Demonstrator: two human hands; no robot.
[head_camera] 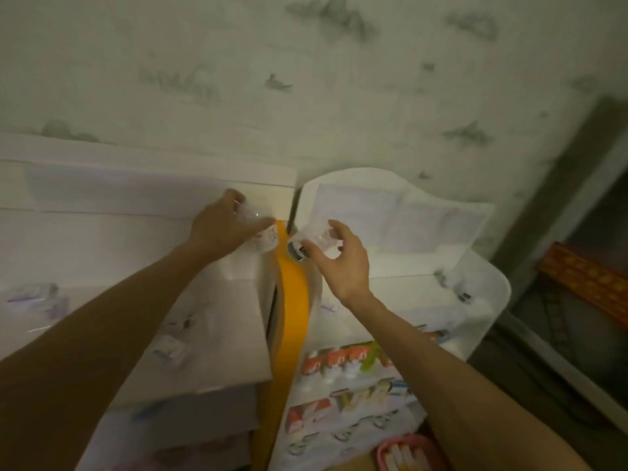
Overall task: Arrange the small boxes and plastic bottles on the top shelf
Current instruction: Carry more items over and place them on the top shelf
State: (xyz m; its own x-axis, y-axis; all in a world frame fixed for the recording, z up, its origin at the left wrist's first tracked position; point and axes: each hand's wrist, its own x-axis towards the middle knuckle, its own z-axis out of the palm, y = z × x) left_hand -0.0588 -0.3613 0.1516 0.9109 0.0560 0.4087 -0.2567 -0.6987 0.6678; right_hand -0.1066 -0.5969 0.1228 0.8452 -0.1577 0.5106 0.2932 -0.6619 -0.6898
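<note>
White laminate makes up the tall left shelf unit (102, 232), filling the left half of the frame; its top shelf carries small clear-wrapped boxes (34, 300) at far left. The white plastic rack with a curved back (390, 205), centre right, holds small bottles (455, 287) on its top tier, packets on the lower tiers. An orange vertical strip (290, 300) runs between the two units. Left hand (224, 226), frame centre, grips a clear plastic bottle with a printed label (263, 237), tilted, probably for carrying. Right hand (343, 256) curls round a second clear bottle, dark-capped (302, 248), cap pointing lower left. Both bottles are in the air above the gap, neither yet set down.
</note>
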